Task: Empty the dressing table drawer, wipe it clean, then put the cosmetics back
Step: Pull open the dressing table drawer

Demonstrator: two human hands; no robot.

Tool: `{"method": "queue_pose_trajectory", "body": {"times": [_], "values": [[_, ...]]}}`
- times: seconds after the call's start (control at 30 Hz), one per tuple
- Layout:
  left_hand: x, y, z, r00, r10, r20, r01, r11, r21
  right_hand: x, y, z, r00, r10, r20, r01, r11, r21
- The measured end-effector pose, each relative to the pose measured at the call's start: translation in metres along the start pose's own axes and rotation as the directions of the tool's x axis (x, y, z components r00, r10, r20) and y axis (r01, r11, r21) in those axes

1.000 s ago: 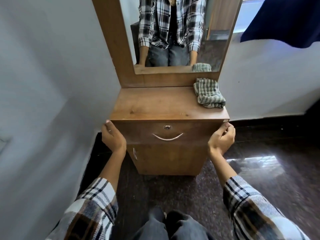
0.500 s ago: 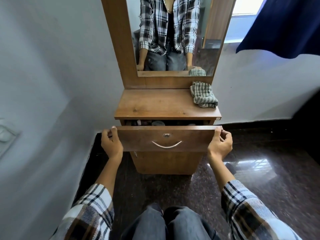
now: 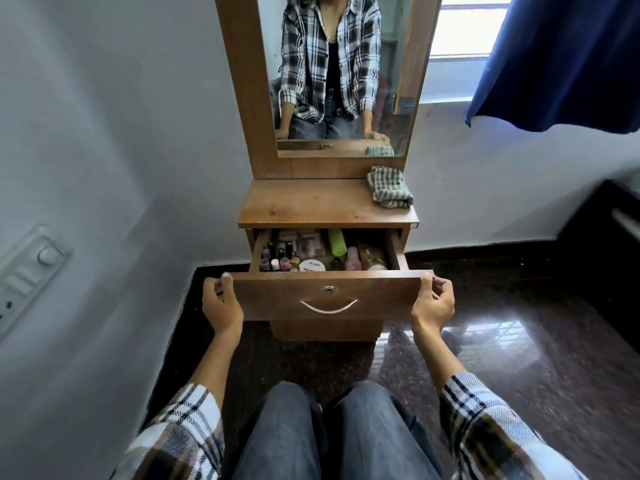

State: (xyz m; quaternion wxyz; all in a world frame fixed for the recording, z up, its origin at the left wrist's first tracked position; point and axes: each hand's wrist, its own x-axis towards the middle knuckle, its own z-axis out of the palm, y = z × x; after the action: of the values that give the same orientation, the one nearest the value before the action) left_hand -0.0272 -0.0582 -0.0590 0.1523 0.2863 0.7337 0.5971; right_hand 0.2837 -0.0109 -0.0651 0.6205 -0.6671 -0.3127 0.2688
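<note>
Both hands, left hand (image 3: 221,303) and right hand (image 3: 433,301), grip the flat wooden drawer (image 3: 327,296) front's ends.

- Wooden drawer (image 3: 329,297) with a curved metal handle stands pulled out from the dressing table (image 3: 311,209).
- Cosmetics (image 3: 322,252) crowd its inside: small bottles at left, a white round tub near the front, a green tube farther back.
- Checked cloth (image 3: 389,187) lies crumpled on the tabletop's far right.
</note>
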Motion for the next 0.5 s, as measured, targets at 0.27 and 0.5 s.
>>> {"method": "queue_pose_trajectory", "body": {"times": [0.27, 0.5], "values": [[-0.029, -0.004, -0.031, 1.000, 0.000, 0.002, 0.000, 1.000, -0.010, -0.027, 0.004, -0.032, 1.000, -0.017, 0.024, 0.016, 1.000, 0.004], [-0.050, -0.005, -0.050, 1.000, -0.009, 0.003, 0.009, 1.000, -0.015, -0.046, 0.007, -0.052, 1.000, -0.010, 0.028, 0.010, 1.000, 0.018]]}}
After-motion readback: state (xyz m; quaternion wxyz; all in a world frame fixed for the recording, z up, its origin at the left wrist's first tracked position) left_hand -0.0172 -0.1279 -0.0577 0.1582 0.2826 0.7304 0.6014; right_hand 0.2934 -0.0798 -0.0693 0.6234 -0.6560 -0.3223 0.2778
